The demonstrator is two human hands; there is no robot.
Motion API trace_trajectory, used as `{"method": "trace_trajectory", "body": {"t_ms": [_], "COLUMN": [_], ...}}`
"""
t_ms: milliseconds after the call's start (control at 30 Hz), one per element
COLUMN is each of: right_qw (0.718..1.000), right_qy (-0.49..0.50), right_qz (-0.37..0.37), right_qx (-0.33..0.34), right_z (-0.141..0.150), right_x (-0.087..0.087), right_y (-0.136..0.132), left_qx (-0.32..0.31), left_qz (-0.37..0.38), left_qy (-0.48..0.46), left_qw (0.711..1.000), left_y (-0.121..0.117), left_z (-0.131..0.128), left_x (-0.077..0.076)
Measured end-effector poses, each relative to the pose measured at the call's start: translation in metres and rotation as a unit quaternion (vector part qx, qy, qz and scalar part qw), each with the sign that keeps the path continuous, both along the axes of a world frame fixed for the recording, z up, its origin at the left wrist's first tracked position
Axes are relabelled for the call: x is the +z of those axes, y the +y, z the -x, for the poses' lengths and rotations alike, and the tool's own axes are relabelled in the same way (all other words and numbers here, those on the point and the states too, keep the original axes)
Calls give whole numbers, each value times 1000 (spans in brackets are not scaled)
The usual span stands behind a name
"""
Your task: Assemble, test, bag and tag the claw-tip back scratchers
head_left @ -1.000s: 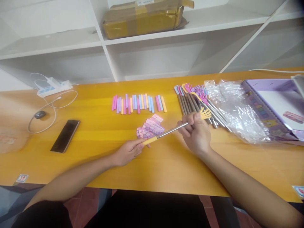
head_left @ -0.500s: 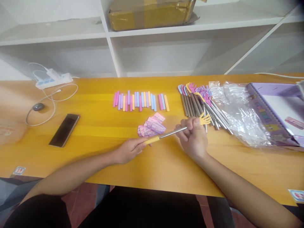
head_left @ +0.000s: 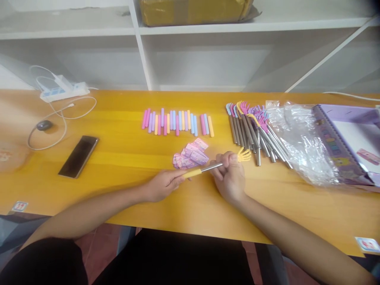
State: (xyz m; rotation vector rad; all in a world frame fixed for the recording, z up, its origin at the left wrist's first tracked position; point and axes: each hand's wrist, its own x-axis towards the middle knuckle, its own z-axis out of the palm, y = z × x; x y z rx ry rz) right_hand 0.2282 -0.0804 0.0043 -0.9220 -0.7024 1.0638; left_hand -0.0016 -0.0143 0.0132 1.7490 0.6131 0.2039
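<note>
Both hands hold one back scratcher (head_left: 211, 167) over the table, its yellow hand-shaped head pointing right. My left hand (head_left: 162, 185) is closed round the yellow handle sleeve. My right hand (head_left: 230, 176) is closed round the metal rod just below the yellow head. Right behind my hands lies a small heap of pink and purple cards (head_left: 191, 154). Farther back is a row of pink, purple, blue and yellow handle sleeves (head_left: 177, 120). A pile of back scratchers (head_left: 258, 130) with bare metal rods lies beyond my right hand.
Clear plastic bags (head_left: 303, 146) lie beside a purple display box (head_left: 346, 158) on the right. A phone (head_left: 79, 156), a coiled cable (head_left: 63, 128) and a power strip (head_left: 65, 93) are on the left. White shelves (head_left: 208, 67) with a cardboard box (head_left: 192, 12) stand behind.
My right hand has moved left along the rod toward my left hand, and the visible metal length between them is shorter. The yellow head has moved left with it.
</note>
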Motion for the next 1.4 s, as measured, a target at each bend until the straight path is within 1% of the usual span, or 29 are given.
{"method": "trace_trajectory", "body": {"t_ms": [200,433,567,633,667,700,733,800,867,933,1000,1033,1100,1133,1167,1200,1267,1300,1333,1367,1400], "right_qw": [1000,1000,1000,999,999,998,997,994,990,984,974,967,943,921,891,852,767,731,707,695,692], "right_qy": [11,-2,-5,-15,-25,-38,-50,-72,-94,-130,-188,-220,-293,-340,-396,-458,-570,-609,-635,-651,-660], "right_qz": [-3,13,0,-2,1,5,7,0,-23,-51,-81,-104,-158,-186,-213,-238,-280,-296,-301,-298,-287], "right_qx": [5,-1,9,29,41,53,62,78,98,113,94,68,0,-33,-63,-85,-94,-89,-78,-64,-52], "right_z": [10,15,11,5,1,-3,-7,-14,-20,-25,-32,-37,-48,-54,-60,-64,-71,-72,-72,-71,-69], "right_x": [-3,-2,4,10,15,21,29,49,76,105,130,141,157,163,167,170,173,173,173,173,173], "right_y": [-2,-3,-1,2,5,7,11,18,25,31,35,36,39,39,40,40,40,38,36,34,31], "left_qx": [2,5,2,-4,-9,-16,-24,-31,-18,13,42,56,73,78,83,88,89,87,83,80,79], "left_qz": [-8,-11,25,52,52,33,-5,-120,-244,-348,-426,-452,-481,-488,-492,-494,-494,-496,-501,-510,-523], "left_qy": [5,-6,-9,-6,0,7,16,40,73,104,115,112,106,105,107,111,124,129,134,136,138], "left_qw": [1000,1000,1000,999,999,999,1000,991,967,932,897,883,868,863,860,858,856,854,851,846,838], "left_y": [0,-1,0,4,8,12,17,29,40,47,48,47,43,40,38,37,36,37,37,37,37], "left_z": [0,-3,-3,-2,-2,-2,-4,-7,-12,-15,-11,-8,3,9,15,20,26,27,26,24,20], "left_x": [-2,0,1,5,9,15,23,45,75,111,146,163,188,197,203,207,209,209,208,206,204]}}
